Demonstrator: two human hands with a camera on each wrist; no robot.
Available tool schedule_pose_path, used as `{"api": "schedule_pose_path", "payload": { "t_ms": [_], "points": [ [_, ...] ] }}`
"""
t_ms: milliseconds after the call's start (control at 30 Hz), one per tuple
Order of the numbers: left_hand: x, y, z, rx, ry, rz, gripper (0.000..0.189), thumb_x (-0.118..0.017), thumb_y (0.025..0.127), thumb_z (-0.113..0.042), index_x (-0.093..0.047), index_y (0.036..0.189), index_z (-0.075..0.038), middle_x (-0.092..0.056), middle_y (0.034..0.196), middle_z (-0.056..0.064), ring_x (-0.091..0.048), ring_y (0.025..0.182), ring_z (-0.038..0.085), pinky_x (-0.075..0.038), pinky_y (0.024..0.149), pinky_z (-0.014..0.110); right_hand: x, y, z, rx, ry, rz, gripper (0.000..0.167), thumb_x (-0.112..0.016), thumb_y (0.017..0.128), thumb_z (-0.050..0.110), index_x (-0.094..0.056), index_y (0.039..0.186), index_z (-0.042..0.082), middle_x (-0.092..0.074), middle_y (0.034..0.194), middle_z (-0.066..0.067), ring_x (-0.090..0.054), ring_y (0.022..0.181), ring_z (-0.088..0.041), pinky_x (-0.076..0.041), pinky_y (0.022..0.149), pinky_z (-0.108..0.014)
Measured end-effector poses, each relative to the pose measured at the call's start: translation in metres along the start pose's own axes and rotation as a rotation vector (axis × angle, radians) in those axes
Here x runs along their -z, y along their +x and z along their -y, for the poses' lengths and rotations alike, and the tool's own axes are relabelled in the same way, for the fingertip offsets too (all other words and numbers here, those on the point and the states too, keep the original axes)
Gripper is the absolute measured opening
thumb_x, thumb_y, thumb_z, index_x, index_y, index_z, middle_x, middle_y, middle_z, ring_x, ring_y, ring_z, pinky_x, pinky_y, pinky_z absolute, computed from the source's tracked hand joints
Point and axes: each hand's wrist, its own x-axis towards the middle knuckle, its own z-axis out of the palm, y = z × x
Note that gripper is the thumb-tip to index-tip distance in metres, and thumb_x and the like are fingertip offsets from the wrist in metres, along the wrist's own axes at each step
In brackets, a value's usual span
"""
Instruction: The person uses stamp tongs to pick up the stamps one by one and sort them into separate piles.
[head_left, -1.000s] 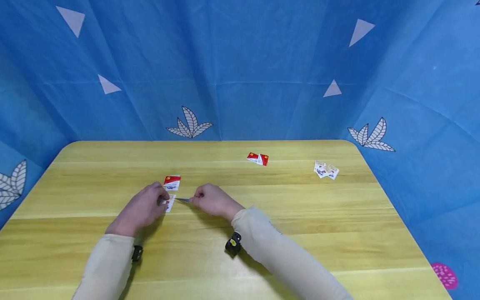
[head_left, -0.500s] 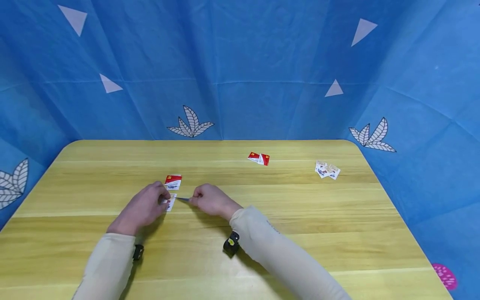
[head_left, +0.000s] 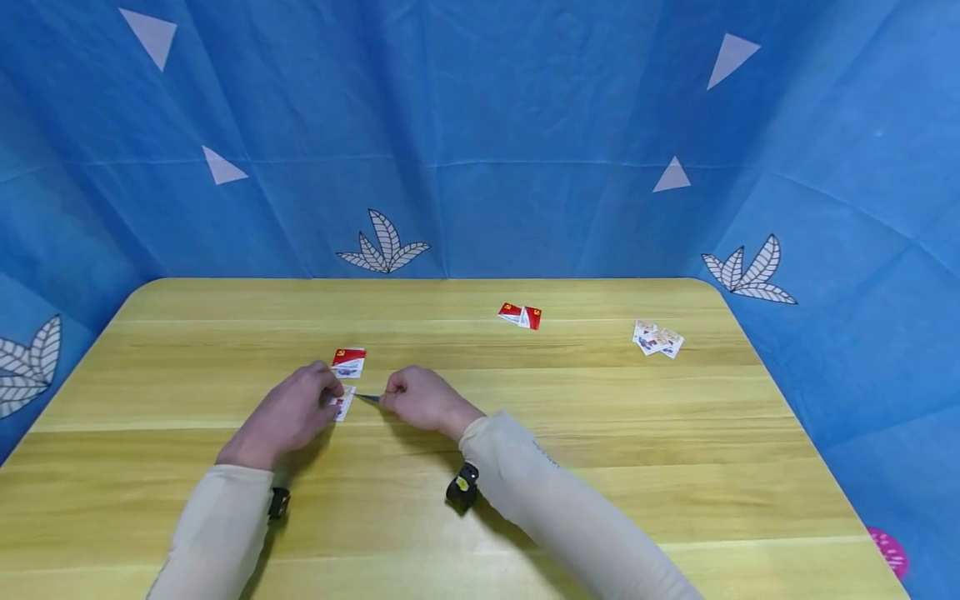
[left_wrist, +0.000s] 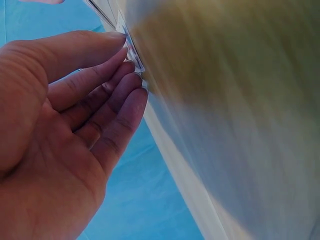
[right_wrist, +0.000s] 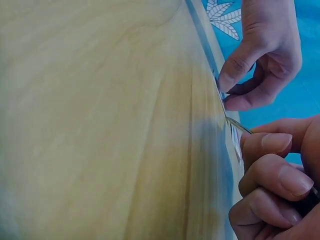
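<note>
A small white printed stamp (head_left: 347, 403) lies on the wooden table (head_left: 480, 533), left of centre. My left hand (head_left: 295, 410) holds its left side, with thumb and curled fingertips close together on it in the left wrist view. From the right, my right hand (head_left: 422, 401) grips slim, pointed metal tweezers (right_wrist: 239, 125); their tip meets the stamp's right edge. The tweezers' other end is mostly hidden in the fingers. Just beyond the held stamp are red-and-white stamps (head_left: 349, 360), overlapping.
Two overlapping red-and-white stamps (head_left: 530, 317) lie near the table's back edge. Farther right, several pale stamps (head_left: 654, 340) overlap in a loose group. A blue curtain (head_left: 480, 133) hangs behind the table, and wrist cameras sit on both forearms.
Both hands stay almost in place around the stamp, the tweezers' tip remaining at its right edge. The whole head view shifts slightly.
</note>
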Motion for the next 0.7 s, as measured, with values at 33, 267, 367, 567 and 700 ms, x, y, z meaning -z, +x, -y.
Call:
{"api": "schedule_pose_path", "payload": {
  "t_ms": [33,267,367,567,700],
  "points": [
    [0.000,0.000,0.000,-0.002,0.004,-0.001,0.011,-0.067,0.086,0.001,-0.066,0.097,0.005,-0.057,0.095,0.010,-0.054,0.083,0.024,-0.049,0.080,0.045,0.000,0.000,0.000,0.001,-0.001,-0.002,0.020,-0.058,0.098,0.021,-0.066,0.082,0.011,-0.055,0.069,0.002,-0.046,0.060,-0.012,-0.037,0.055,-0.025],
    [0.003,0.006,-0.007,0.022,0.034,0.011,0.010,-0.068,0.086,0.001,-0.066,0.096,0.004,-0.057,0.093,0.011,-0.054,0.080,0.024,-0.050,0.078,0.045,0.002,0.001,-0.002,0.016,0.013,-0.020,0.018,-0.058,0.097,0.019,-0.066,0.083,0.012,-0.056,0.073,0.002,-0.047,0.064,-0.012,-0.038,0.058,-0.025],
    [0.008,0.008,-0.008,0.045,0.019,0.048,0.012,-0.067,0.088,-0.001,-0.067,0.099,0.003,-0.058,0.096,0.010,-0.055,0.083,0.025,-0.050,0.080,0.046,0.003,0.000,-0.003,0.027,0.029,-0.025,0.019,-0.058,0.097,0.018,-0.066,0.082,0.011,-0.055,0.071,0.002,-0.046,0.062,-0.012,-0.037,0.057,-0.025],
    [0.016,0.012,-0.004,0.035,-0.051,0.027,0.014,-0.065,0.090,-0.001,-0.067,0.103,0.002,-0.062,0.099,0.010,-0.058,0.089,0.027,-0.049,0.083,0.049,0.010,-0.008,-0.005,0.028,0.041,-0.031,0.021,-0.058,0.098,0.021,-0.065,0.081,0.011,-0.050,0.068,0.003,-0.042,0.059,-0.011,-0.035,0.056,-0.025],
    [0.018,0.014,-0.001,0.089,-0.055,0.017,0.016,-0.064,0.092,-0.002,-0.066,0.107,0.004,-0.061,0.101,0.013,-0.057,0.089,0.029,-0.049,0.082,0.049,0.017,-0.015,-0.010,0.048,0.065,-0.026,0.022,-0.057,0.099,0.021,-0.065,0.083,0.007,-0.048,0.065,0.004,-0.040,0.056,-0.011,-0.034,0.054,-0.026]
  ]
}}
